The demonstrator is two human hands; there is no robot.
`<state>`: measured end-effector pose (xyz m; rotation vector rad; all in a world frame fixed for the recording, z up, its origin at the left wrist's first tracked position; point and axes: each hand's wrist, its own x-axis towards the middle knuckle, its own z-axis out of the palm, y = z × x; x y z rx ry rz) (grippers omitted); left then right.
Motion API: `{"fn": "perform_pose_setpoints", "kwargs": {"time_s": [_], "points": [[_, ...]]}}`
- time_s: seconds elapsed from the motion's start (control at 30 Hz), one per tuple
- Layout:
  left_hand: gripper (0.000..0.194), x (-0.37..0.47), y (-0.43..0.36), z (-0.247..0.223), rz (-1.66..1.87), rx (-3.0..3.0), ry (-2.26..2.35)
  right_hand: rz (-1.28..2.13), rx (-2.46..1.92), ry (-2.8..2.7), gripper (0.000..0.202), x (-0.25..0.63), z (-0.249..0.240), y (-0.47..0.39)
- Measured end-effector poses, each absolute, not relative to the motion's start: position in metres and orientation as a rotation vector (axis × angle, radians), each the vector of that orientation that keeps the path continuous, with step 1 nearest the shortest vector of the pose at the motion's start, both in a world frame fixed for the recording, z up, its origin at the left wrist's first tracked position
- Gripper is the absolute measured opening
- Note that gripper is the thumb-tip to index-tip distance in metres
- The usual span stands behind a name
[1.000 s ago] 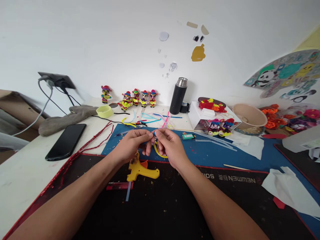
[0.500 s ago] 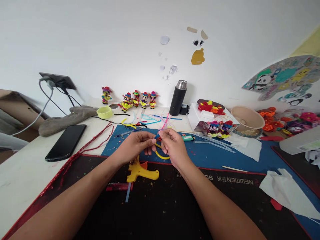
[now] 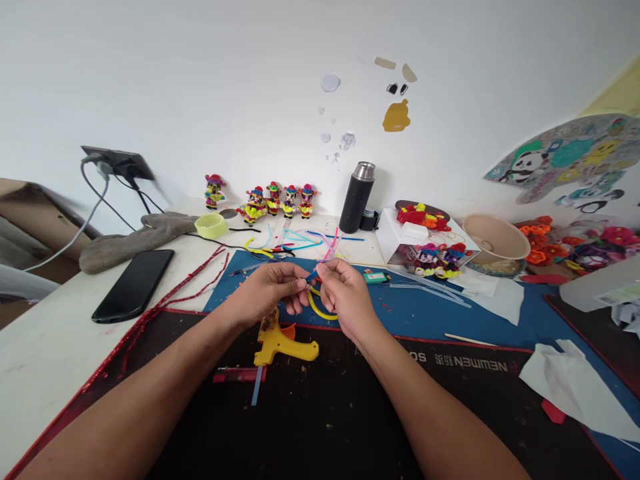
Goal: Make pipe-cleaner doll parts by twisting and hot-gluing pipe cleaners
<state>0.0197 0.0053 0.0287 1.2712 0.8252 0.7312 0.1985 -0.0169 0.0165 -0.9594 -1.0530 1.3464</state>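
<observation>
My right hand [image 3: 344,288] pinches a small blue piece [image 3: 313,275] between thumb and fingertips, above the blue mat. My left hand [image 3: 277,288] is just to its left, thumb and index finger pressed together at the near end of the piece; whatever thin part it grips is too small to name. Behind the fingers lies a yellow ring-shaped strip [image 3: 320,308], partly hidden. A yellow glue gun [image 3: 285,347] rests on the black mat below my hands, a pale glue stick [image 3: 257,385] sticking out of it.
A black phone [image 3: 133,285] and red stems [image 3: 170,293] lie left. Several small figures [image 3: 254,203] and a black thermos [image 3: 357,198] stand along the wall. A white box [image 3: 390,237], a bowl [image 3: 495,239] and white paper [image 3: 575,383] are at the right.
The fingertips of my left hand have shifted slightly left from the blue piece, and more of it shows between the hands. The view has moved slightly.
</observation>
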Motion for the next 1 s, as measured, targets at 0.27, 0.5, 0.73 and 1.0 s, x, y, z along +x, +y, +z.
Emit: {"fn": "perform_pose_setpoints", "kwargs": {"time_s": [0.27, 0.5, 0.73, 1.0], "points": [[0.047, 0.0211, 0.0047, 0.0301, 0.729, 1.369, 0.888, 1.319, -0.957, -1.002, 0.039, 0.2032, 0.0128, -0.0122], [0.043, 0.0191, 0.0033, 0.0301, 0.758, 1.517, 0.938, 1.333, -0.959, -0.998, 0.038, 0.2031, 0.0126, -0.0115], [0.044, 0.0156, 0.0047, 0.0313, 0.666, 1.428, 0.833, 1.37, -0.927, -1.002, 0.037, 0.2018, 0.0143, -0.014], [0.035, 0.0203, 0.0, 0.037, 0.713, 1.621, 0.907, 1.319, -0.972, -1.052, 0.038, 0.203, 0.0141, -0.0126]]}}
